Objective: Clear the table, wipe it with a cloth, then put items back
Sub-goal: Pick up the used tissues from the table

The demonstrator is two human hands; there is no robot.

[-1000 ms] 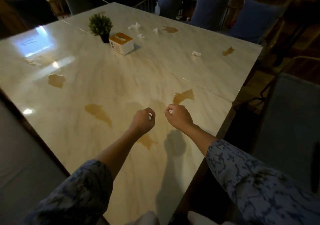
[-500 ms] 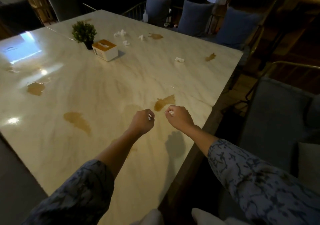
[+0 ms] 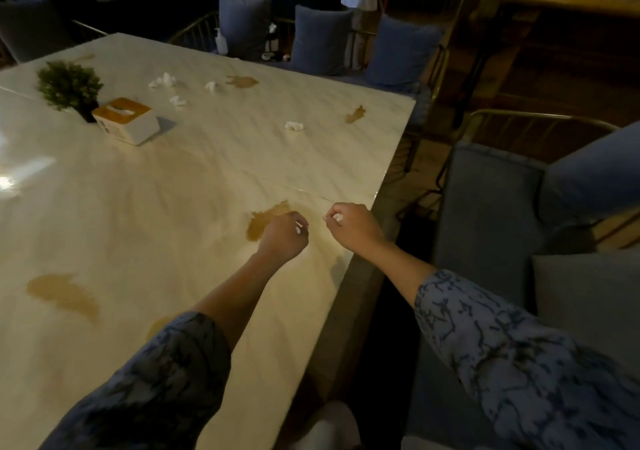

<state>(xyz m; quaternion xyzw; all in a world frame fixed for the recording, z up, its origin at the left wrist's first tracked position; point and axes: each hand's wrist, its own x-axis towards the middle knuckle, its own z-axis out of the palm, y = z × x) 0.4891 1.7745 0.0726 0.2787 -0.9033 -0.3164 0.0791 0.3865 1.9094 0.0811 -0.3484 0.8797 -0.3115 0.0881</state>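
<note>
the left hand (image 3: pixel 283 238) and the right hand (image 3: pixel 353 226) are curled tight, each pinching a small white scrap near the table (image 3: pixel 207 179) edge. a scrap could slip out onto the brown spill (image 3: pixel 263 221) just beside the left hand. farther off wait the crumpled tissues (image 3: pixel 293 125), tissue box (image 3: pixel 126 120) and little plant (image 3: pixel 69 86).

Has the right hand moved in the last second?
Yes. The right hand, gripping a tissue scrap, has shifted rightward from the brown spill to the table edge.
</note>
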